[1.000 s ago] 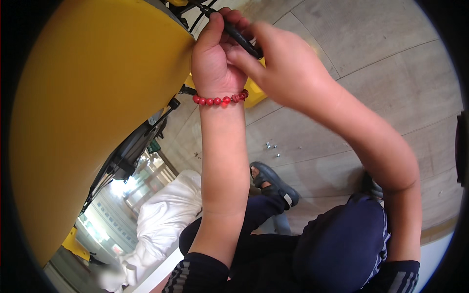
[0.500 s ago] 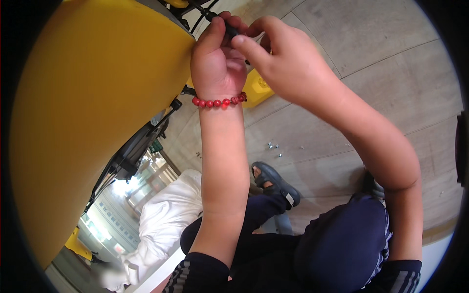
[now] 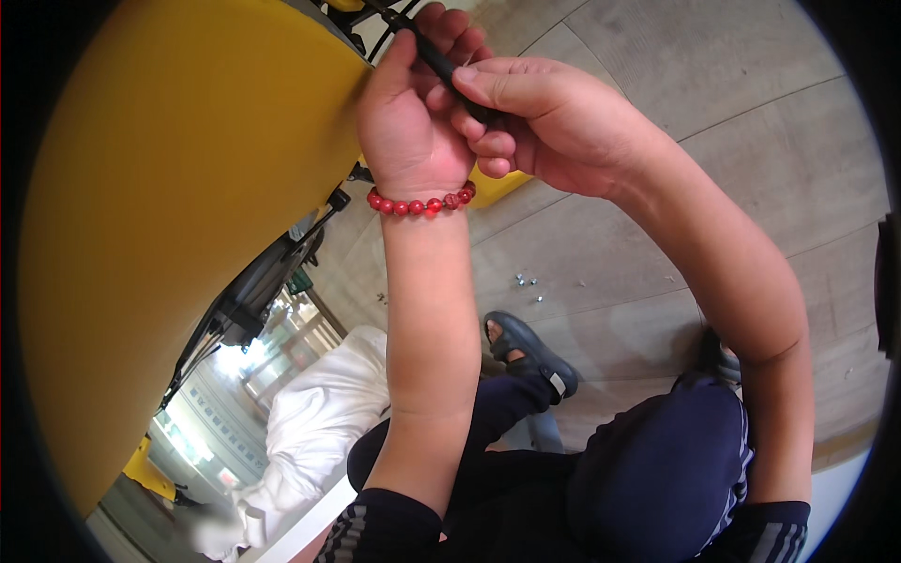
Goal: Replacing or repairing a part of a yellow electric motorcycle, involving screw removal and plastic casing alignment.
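Note:
A black screwdriver [image 3: 439, 64] slants at the top of the head view, its upper end toward dark parts beside the large yellow panel. My left hand [image 3: 413, 131], palm up with a red bead bracelet at the wrist, holds the handle between thumb and curled fingers. Lower on the same handle, my right hand [image 3: 549, 113] grips with its thumb on top and its fingers curled beneath. Where the tool's tip ends cannot be made out.
The curved yellow panel [image 3: 188, 188] fills the left side. Several small screws [image 3: 527, 281] lie on the grey plank floor [image 3: 648, 253]. Behind my hands a yellow object [image 3: 497, 188] partly shows. A person in white clothing [image 3: 324, 403] is at lower left; my sandalled foot [image 3: 530, 352] is below.
My right hand has rolled over and slid down the handle, its fingers now curled under it. More of the black handle shows. My left hand has shifted slightly, with its fingers a little looser.

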Available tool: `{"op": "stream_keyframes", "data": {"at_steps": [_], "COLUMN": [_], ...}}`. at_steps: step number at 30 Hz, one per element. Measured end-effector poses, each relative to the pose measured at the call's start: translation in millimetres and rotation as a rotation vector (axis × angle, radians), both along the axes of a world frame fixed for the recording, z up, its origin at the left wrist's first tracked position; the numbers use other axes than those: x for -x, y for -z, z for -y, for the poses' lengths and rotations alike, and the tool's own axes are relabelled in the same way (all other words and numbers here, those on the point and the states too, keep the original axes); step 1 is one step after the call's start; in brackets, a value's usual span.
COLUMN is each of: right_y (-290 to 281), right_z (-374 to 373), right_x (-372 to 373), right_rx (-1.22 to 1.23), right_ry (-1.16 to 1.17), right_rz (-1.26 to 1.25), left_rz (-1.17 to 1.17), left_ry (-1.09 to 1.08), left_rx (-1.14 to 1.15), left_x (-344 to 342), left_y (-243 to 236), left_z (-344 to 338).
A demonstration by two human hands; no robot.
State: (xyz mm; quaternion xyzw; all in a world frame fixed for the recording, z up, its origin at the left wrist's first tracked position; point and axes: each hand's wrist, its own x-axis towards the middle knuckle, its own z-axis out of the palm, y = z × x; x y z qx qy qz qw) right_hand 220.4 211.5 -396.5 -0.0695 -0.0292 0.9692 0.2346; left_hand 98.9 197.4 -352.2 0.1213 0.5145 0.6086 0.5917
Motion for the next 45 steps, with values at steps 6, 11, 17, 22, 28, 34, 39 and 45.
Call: {"op": "stream_keyframes", "data": {"at_steps": [6,11,17,22,28,34,39,45], "right_y": [-7.9,-2.2,-11.2,-24.6,-12.2,-6.5,-0.5,-13.4], "right_z": [12.0,-6.8,-4.7,18.6,30.7,4.6,0.4,13.0], "right_x": [8.5,-0.1,-3.8,-11.1,5.9,1.8,0.5,6.2], "right_rx": [-1.470,-0.385,-0.022,-1.514,-1.724,-0.933,0.077,-1.393], "right_ry": [0.529,0.157,0.017,0.427,0.381,0.416,0.011,0.570], "right_rz": [1.223,0.447,0.180,1.326,1.379,0.658,-0.014,1.249], "left_rz": [-0.081,0.004,-0.138,-0.064,-0.144,-0.048,0.038,0.039], "left_ry": [0.032,0.147,0.096,0.047,0.062,0.155,0.077,0.091], "left_rx": [-0.026,-0.010,-0.009,-0.028,-0.022,-0.086,-0.034,-0.079], "left_x": [13.1,9.1,11.9,19.3,22.2,27.3,15.7,15.2], "left_y": [14.2,2.7,10.3,15.5,25.2,10.3,11.8,15.4], "left_z": [-4.2,-4.1,0.3,3.1,10.3,-2.1,-0.9,1.7]}}
